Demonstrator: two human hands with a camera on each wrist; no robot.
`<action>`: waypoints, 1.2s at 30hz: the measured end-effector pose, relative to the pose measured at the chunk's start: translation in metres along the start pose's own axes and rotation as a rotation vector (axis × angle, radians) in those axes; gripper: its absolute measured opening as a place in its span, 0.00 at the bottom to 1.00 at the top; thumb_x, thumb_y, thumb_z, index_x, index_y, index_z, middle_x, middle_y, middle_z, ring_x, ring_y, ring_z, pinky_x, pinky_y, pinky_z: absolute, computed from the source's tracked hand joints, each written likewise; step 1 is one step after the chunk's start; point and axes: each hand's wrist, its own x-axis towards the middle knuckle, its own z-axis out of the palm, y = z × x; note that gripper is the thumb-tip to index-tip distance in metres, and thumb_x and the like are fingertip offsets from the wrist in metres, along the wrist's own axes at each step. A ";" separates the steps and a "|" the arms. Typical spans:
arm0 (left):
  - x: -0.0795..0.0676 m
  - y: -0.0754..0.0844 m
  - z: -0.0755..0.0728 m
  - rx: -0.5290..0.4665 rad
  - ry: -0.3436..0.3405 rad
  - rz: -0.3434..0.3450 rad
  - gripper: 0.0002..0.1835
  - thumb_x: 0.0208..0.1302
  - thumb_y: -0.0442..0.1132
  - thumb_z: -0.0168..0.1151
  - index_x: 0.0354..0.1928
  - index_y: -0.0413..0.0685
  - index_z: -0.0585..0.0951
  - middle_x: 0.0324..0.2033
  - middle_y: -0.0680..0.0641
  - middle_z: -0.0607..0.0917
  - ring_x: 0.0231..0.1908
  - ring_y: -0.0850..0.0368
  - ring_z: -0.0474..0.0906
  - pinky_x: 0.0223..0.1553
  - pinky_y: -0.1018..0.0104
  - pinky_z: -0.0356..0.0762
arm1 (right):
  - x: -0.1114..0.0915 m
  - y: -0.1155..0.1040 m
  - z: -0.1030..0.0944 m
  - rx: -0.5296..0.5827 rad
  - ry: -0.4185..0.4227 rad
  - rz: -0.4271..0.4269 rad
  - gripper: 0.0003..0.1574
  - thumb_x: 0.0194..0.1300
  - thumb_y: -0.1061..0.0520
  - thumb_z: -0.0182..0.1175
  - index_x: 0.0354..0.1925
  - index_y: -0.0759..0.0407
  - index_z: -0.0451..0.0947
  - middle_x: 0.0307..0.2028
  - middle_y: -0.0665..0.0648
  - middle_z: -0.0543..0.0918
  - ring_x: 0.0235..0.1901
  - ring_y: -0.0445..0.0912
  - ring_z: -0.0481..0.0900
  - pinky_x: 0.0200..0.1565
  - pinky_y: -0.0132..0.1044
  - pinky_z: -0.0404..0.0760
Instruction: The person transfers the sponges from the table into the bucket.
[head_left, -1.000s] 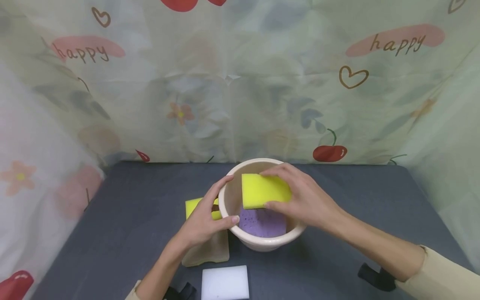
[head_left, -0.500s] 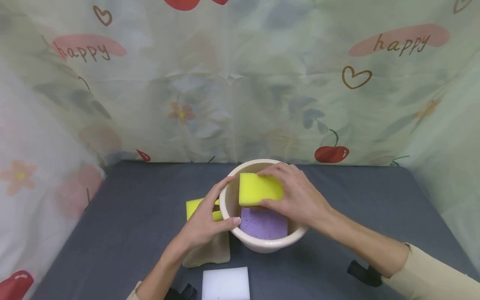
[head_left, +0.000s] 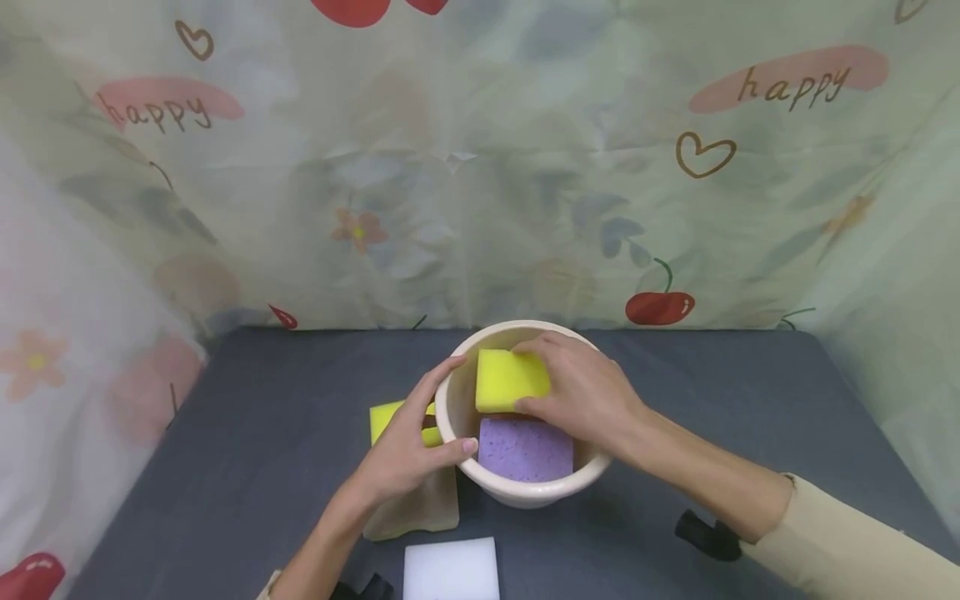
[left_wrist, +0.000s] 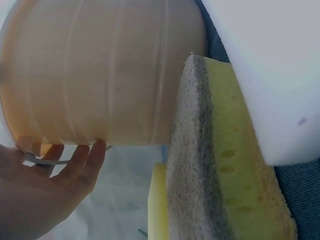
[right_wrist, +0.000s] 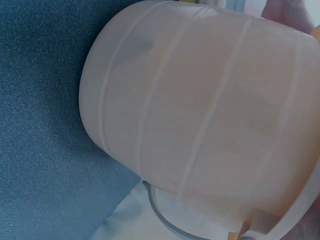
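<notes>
A cream bucket (head_left: 528, 493) stands on the dark tabletop. My left hand (head_left: 401, 454) holds its rim at the left, thumb over the near edge; in the left wrist view the fingers (left_wrist: 87, 165) curl by the bucket wall (left_wrist: 100, 75) and its thin wire handle. Inside the bucket's mouth, my right hand (head_left: 588, 392) pinches a yellow sponge (head_left: 501, 382) between thumb and fingers. Below it, a purple sponge (head_left: 527, 452) lies in the bucket. The right wrist view shows mostly the bucket's outer wall (right_wrist: 200, 100), so the pinch is hidden there.
Left of the bucket, partly behind my left hand, are a yellow sponge (head_left: 384, 421) and a beige-topped sponge (head_left: 416, 510). A white sponge block (head_left: 450, 571) lies nearest me. A printed cloth (head_left: 465, 167) hangs behind the dark tabletop (head_left: 262, 467).
My right hand has moved left and down into the bucket with the yellow sponge, uncovering more of the purple one. The left hand has kept its hold on the rim.
</notes>
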 end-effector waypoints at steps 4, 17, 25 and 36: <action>-0.001 0.001 0.001 0.009 0.004 0.008 0.47 0.58 0.45 0.72 0.76 0.71 0.57 0.73 0.53 0.59 0.59 0.44 0.73 0.48 0.54 0.80 | 0.001 0.000 0.002 -0.018 -0.015 -0.004 0.37 0.49 0.48 0.76 0.58 0.56 0.80 0.52 0.54 0.82 0.48 0.48 0.78 0.51 0.45 0.77; -0.001 0.000 0.003 0.027 0.018 0.019 0.47 0.58 0.44 0.72 0.75 0.71 0.57 0.73 0.53 0.59 0.61 0.47 0.70 0.50 0.54 0.79 | -0.001 0.002 0.001 -0.011 -0.079 -0.032 0.36 0.52 0.52 0.76 0.59 0.59 0.80 0.53 0.54 0.84 0.56 0.50 0.78 0.60 0.48 0.74; -0.001 0.000 0.004 0.032 0.019 0.024 0.47 0.58 0.42 0.71 0.76 0.70 0.57 0.73 0.54 0.59 0.61 0.48 0.71 0.51 0.55 0.79 | -0.006 0.004 -0.009 0.001 -0.061 -0.032 0.32 0.54 0.51 0.75 0.58 0.54 0.82 0.52 0.51 0.84 0.55 0.51 0.79 0.57 0.50 0.76; 0.000 0.000 -0.001 0.036 -0.010 0.028 0.49 0.59 0.43 0.72 0.77 0.71 0.54 0.74 0.51 0.58 0.55 0.44 0.76 0.46 0.57 0.81 | -0.019 0.016 -0.021 0.173 0.024 -0.136 0.30 0.57 0.49 0.74 0.59 0.48 0.81 0.52 0.47 0.84 0.49 0.50 0.83 0.48 0.47 0.81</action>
